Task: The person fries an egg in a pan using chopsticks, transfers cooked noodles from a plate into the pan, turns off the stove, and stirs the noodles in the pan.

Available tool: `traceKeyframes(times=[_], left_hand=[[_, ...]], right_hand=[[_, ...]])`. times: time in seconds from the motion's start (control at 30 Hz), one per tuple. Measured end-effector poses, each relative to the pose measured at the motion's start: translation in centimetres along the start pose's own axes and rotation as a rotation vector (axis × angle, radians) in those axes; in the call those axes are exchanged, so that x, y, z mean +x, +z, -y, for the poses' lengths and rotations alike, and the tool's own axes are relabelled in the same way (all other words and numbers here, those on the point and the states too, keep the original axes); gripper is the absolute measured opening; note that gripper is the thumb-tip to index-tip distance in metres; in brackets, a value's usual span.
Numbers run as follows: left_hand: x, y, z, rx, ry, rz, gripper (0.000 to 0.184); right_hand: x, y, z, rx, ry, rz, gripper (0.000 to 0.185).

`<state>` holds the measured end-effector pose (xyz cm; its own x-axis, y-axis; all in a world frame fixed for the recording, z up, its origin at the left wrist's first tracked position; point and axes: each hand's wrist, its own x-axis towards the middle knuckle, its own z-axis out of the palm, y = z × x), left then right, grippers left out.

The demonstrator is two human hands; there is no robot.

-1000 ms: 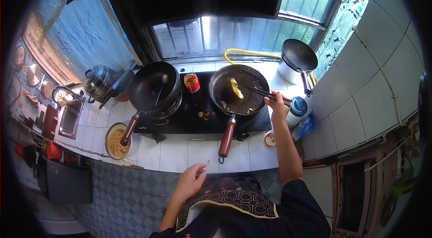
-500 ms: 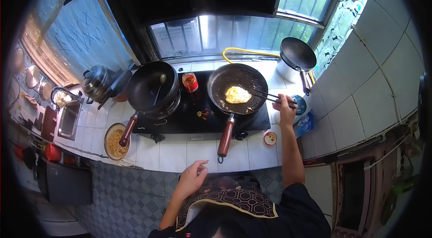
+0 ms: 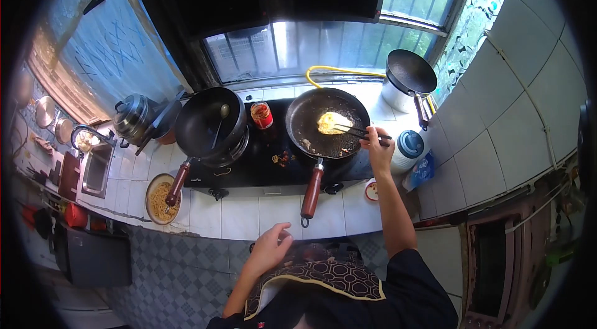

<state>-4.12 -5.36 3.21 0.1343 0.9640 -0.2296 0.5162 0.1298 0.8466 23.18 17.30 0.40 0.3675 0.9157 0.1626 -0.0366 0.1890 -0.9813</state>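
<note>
My right hand (image 3: pixel 379 150) grips a pair of dark chopsticks (image 3: pixel 354 132), whose tips touch a fried egg (image 3: pixel 328 121). That egg lies in the upper middle of a black frying pan (image 3: pixel 305 108) on the right burner; small scraps sit near the pan's lower edge. The pan's red-brown handle (image 3: pixel 313 192) points toward me, with no hand on it. My left hand (image 3: pixel 272 247) hovers in front of the counter edge, above the apron, fingers apart and holding nothing.
On the left burner stands a wok (image 3: pixel 202 120) with a spoon (image 3: pixel 222 117) inside. A red-labelled jar (image 3: pixel 262 115) is between the pans. Noodles fill a bowl (image 3: pixel 153 187) at left. At right are a white jug (image 3: pixel 407 145) and a small pan (image 3: pixel 410 71) on a pot.
My right hand has moved left and the chopsticks reach further into the pan. The egg has shifted away from me and slightly right, and looks more bunched. My left hand has barely moved.
</note>
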Motion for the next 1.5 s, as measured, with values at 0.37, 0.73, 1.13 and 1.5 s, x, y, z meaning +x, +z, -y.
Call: traceKeyframes(times=[0.37,0.73,1.13,1.5], left_hand=[[-0.2,0.0,-0.3,0.026,0.049,0.017,0.033],[-0.7,0.1,-0.6,0.063,0.041,0.048,0.033],[-0.7,-0.1,-0.1,0.074,0.062,0.039,0.032],[-0.5,-0.1,-0.2,0.054,0.067,0.023,0.032]], right_hand=[[2.3,2.3,2.1,-0.389,-0.205,0.008,0.019],[4.5,5.6,1.6,-0.501,-0.206,0.06,0.019],[4.1,6.5,1.9,-0.48,-0.216,0.151,0.02],[3.1,3.7,1.8,-0.414,-0.209,0.037,0.02]])
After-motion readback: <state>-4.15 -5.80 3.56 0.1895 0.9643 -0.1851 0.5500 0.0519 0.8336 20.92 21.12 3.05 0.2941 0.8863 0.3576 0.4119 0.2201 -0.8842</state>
